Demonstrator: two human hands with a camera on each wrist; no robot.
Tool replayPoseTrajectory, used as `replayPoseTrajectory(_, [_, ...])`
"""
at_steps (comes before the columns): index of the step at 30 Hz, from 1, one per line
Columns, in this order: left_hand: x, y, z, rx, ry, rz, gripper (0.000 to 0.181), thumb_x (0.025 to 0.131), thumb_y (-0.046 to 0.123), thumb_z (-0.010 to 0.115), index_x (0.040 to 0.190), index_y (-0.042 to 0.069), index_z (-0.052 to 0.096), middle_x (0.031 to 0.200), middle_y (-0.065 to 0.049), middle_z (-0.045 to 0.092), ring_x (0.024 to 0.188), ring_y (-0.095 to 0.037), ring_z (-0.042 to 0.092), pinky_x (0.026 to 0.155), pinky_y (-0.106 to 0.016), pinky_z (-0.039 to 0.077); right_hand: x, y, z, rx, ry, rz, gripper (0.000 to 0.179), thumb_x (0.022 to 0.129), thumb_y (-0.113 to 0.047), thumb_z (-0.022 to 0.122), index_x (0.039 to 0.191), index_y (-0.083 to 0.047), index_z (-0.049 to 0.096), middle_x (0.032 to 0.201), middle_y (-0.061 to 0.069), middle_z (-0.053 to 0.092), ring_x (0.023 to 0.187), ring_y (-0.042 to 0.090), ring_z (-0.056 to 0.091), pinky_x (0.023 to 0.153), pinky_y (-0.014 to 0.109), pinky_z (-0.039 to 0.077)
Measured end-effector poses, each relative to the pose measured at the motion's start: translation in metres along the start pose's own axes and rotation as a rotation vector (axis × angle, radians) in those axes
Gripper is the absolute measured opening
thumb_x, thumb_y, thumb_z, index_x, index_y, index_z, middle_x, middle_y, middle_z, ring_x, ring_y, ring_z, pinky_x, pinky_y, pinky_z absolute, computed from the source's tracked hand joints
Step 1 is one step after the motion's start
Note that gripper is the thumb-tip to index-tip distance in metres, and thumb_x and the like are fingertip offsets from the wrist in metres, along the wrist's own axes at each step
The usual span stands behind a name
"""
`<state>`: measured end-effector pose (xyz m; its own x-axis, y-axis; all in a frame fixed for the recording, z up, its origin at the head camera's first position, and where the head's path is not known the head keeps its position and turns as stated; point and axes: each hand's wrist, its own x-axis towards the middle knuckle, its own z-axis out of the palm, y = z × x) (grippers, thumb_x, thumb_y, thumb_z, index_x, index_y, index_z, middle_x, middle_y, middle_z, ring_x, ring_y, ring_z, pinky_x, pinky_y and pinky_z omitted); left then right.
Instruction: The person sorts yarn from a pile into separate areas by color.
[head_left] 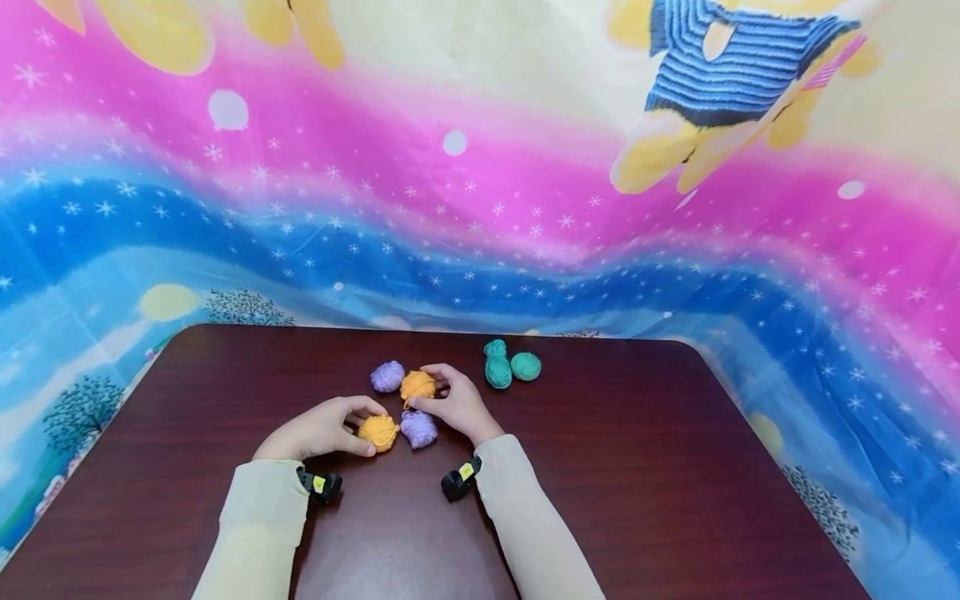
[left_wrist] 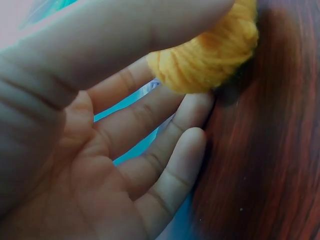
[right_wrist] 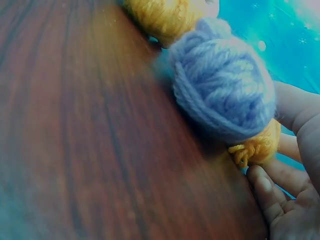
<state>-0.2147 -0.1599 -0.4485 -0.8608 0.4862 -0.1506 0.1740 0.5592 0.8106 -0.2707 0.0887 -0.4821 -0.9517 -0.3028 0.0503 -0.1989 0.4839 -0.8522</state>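
Note:
Between the thumb and fingers of my left hand (head_left: 318,427) is a yellow ball of yarn (head_left: 378,433), which the left wrist view shows close up against the thumb. My right hand (head_left: 463,406) holds a second yellow yarn ball (head_left: 417,386), a little farther back on the table. One purple yarn ball (head_left: 419,430) lies in front of that one, just right of the left hand's ball; it covers part of the right hand's yellow ball (right_wrist: 264,142) in the right wrist view. Another purple yarn ball (head_left: 387,377) sits directly behind, on the left.
Two green bundles of yarn, a long one (head_left: 497,365) and a round one (head_left: 526,367), lie side by side toward the back right. The dark wooden table (head_left: 637,467) ends at a patterned curtain (head_left: 465,250). A black wrist camera (head_left: 321,486) is strapped near each sleeve cuff.

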Motion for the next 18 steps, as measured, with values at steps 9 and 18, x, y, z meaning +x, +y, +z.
replayPoseTrajectory(9, [0.0008, -0.0037, 0.0007, 0.014, 0.019, 0.018, 0.048, 0.081, 0.015, 0.086, 0.123, 0.003, 0.065, 0.118, -0.012, 0.066, 0.111, -0.034, 0.063, 0.093, -0.049, 0.054, -0.0019, 0.0021, -0.0003, 0.050, 0.010, -0.034, 0.054, 0.085, -0.022, 0.083, 0.135, -0.011, 0.063, 0.119, 0.005, 0.065, 0.100, 0.020, 0.058, 0.090, 0.037, 0.051])
replayPoseTrajectory(18, [0.0047, -0.0072, 0.0000, 0.019, 0.053, 0.024, 0.046, 0.082, 0.019, 0.085, 0.120, 0.006, 0.064, 0.117, -0.011, 0.066, 0.108, -0.031, 0.063, 0.093, -0.049, 0.054, -0.0056, 0.0049, -0.0035, 0.108, 0.050, -0.031, 0.051, 0.085, -0.027, 0.084, 0.132, -0.016, 0.065, 0.119, 0.004, 0.065, 0.104, 0.020, 0.060, 0.094, 0.037, 0.051])
